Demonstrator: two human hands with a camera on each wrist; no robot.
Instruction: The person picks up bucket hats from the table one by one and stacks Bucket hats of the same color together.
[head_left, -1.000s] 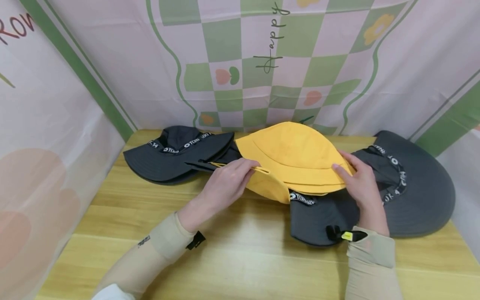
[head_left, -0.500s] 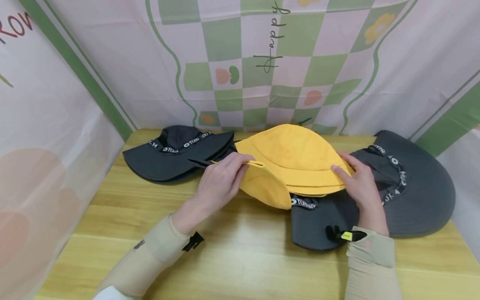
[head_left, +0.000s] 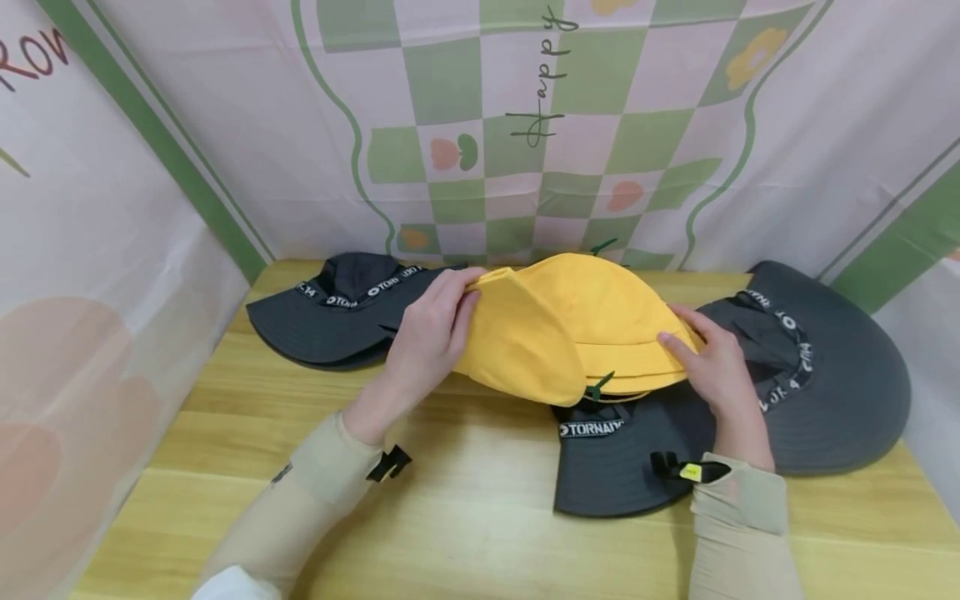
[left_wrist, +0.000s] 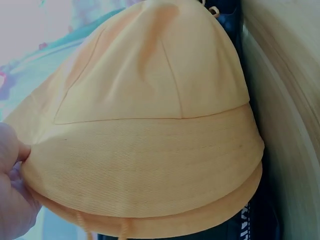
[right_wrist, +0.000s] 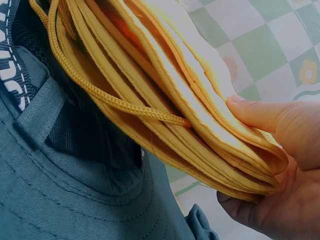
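Note:
Several yellow bucket hats [head_left: 622,317] lie nested together over a dark grey hat. My left hand [head_left: 427,333] pinches the edge of the nearest yellow hat [head_left: 525,342], raised and tilted in front of the others. In the left wrist view its crown and brim face the camera, the left hand [left_wrist: 17,185] gripping the brim's side. My right hand [head_left: 712,358] grips the right side of the stacked brims. The right wrist view shows the layered brims [right_wrist: 150,100] between thumb and fingers, with a yellow cord [right_wrist: 120,102] hanging across. A dark green tab [head_left: 598,387] shows beside the raised hat.
A dark grey hat [head_left: 622,475] with a lettered band sticks out below the yellow stack. Another wide-brimmed grey hat [head_left: 847,383] lies to the right, and more dark hats [head_left: 330,325] lie left. A printed cloth [head_left: 525,200] hangs behind the wooden table [head_left: 480,517].
My left hand has raised the near yellow hat's edge up and left, so the hat now covers the stack's left part. A green tab has appeared beside it. The right hand has barely moved.

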